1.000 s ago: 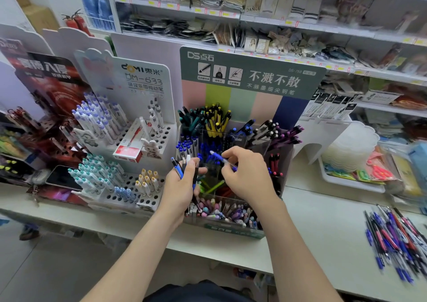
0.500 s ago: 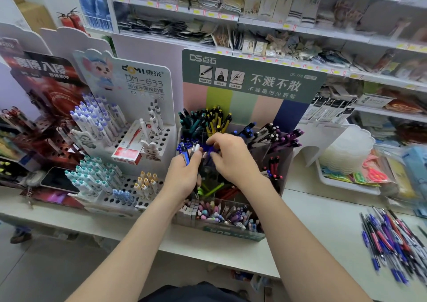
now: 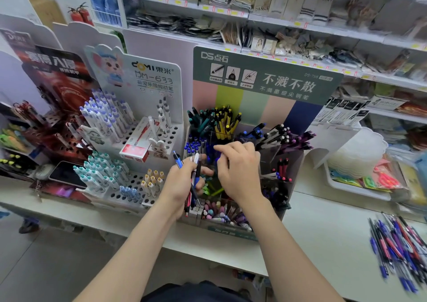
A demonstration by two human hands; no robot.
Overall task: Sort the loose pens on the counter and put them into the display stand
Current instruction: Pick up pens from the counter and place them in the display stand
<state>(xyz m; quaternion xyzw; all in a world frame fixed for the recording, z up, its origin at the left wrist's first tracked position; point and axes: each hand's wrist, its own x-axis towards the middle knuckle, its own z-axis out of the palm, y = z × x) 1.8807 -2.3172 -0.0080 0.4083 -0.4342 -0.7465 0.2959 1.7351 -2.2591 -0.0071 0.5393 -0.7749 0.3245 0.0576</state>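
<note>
At centre frame the left hand [image 3: 184,186] grips a small bunch of pens [image 3: 197,173], their tops poking up past the fingers, just in front of the stand [image 3: 265,80]; the right hand [image 3: 238,172] reaches over the stand's middle row, fingers curled down just right of the blue-capped pens [image 3: 193,145]; whether it pinches one I cannot tell; the loose pens [image 3: 397,251] lie heaped on the counter [image 3: 323,227] at lower right, well apart from both hands; a white rack [image 3: 171,135] stands just left of the stand.
</note>
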